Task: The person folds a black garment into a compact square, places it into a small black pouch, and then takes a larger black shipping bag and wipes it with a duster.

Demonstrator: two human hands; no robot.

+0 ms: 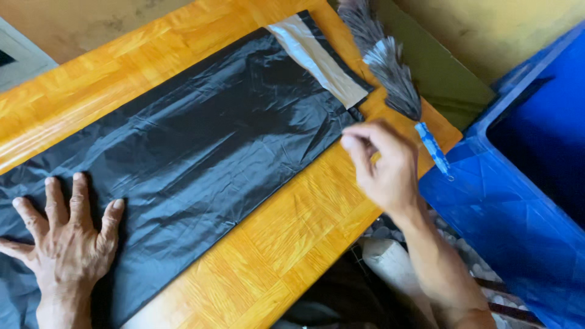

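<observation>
A black plastic bag lies flat and spread out on the counter, running from the near left corner up toward the far right. Its surface is creased and shiny, and at its far right end a pale silvery strip crosses the bag's width, with a thin black edge beyond it.

My left hand rests palm down on the near left part of the bag, my fingers spread wide and pressed flat on the plastic, gripping nothing. My right hand is at the bag's right edge, just near the end of the silvery strip, hovering over bare wood. Its fingers are curled in and pinched together; they may be nipping the corner of the bag, but the view is too blurred there for me to be sure.

The counter is orange-yellow wood in a parquet pattern, and it shows bare along the far left and on the near right side of the bag. Just beyond my right hand a grey feather duster lies across the counter's far right corner, its blue-and-white handle pointing toward the near right. To the right of the counter stands a large blue plastic bin, its rim close to the duster's handle.
</observation>
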